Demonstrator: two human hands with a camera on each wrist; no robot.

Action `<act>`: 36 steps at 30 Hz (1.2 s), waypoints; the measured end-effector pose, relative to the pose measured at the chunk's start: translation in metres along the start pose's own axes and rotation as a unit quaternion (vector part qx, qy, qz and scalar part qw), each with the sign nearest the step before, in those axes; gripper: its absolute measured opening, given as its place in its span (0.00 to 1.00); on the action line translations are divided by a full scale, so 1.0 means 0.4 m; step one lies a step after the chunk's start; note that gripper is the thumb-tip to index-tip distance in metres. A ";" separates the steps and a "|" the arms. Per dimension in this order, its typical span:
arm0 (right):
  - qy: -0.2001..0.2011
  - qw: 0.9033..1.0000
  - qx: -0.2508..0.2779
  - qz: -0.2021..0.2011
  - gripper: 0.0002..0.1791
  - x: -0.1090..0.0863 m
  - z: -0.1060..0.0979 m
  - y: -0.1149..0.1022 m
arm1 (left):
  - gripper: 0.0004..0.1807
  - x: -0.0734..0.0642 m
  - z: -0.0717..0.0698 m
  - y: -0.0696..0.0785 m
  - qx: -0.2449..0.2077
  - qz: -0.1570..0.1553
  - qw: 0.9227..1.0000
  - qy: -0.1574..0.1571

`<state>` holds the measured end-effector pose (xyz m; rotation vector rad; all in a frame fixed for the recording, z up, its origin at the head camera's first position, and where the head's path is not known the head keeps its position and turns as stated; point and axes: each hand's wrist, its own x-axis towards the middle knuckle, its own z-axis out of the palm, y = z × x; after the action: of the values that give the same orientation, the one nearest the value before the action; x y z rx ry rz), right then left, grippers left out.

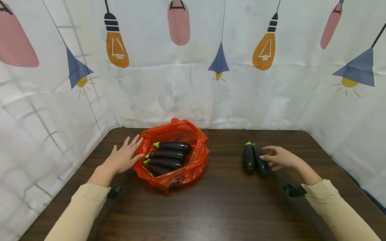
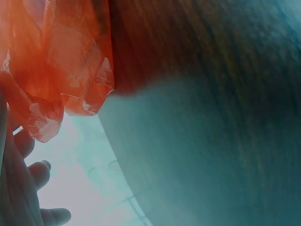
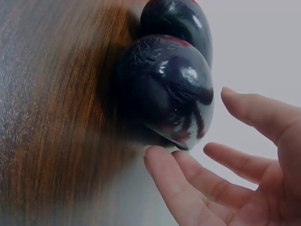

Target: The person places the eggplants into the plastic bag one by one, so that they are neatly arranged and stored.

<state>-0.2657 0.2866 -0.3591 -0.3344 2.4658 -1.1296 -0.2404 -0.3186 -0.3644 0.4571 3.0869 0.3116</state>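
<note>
An orange-red plastic bag (image 1: 197, 160) lies with its mouth spread on the table, and several dark eggplants (image 1: 173, 146) with green stem ends lie side by side inside. My left hand (image 1: 122, 159) rests against the bag's left edge, fingers spread. The left wrist view shows the bag's crumpled plastic (image 2: 77, 52) beside the fingers. At the right, two more eggplants lie together; the outer eggplant (image 1: 261, 164) is nearest my right hand (image 1: 280, 157). In the right wrist view, the thumb and fingers stand apart around the near eggplant's (image 3: 162, 89) rounded end, not gripping it.
The dark wooden table (image 1: 211, 207) extends between the bag and the right pair of eggplants. Behind it hangs a white curtain (image 1: 193, 93) printed with lamps and bulbs. Each wrist wears a dark band, such as the right wristband (image 1: 295, 190).
</note>
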 end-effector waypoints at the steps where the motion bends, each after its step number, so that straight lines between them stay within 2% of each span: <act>1: -0.001 1.000 -0.002 0.001 0.39 0.001 0.001 0.000 | 0.44 0.000 0.000 0.001 0.000 0.000 1.000 0.000; 22: -0.009 0.999 0.019 0.027 0.43 0.007 0.016 -0.007 | 0.44 0.010 -0.001 0.002 -0.001 -0.001 1.000 -0.004; 36: 0.015 1.000 -0.005 0.005 0.41 -0.004 0.006 0.004 | 0.43 0.004 -0.002 0.003 0.000 -0.005 1.000 -0.003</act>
<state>-0.2632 0.2864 -0.3613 -0.3115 2.4978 -1.1258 -0.2416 -0.3172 -0.3631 0.4401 3.0819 0.3087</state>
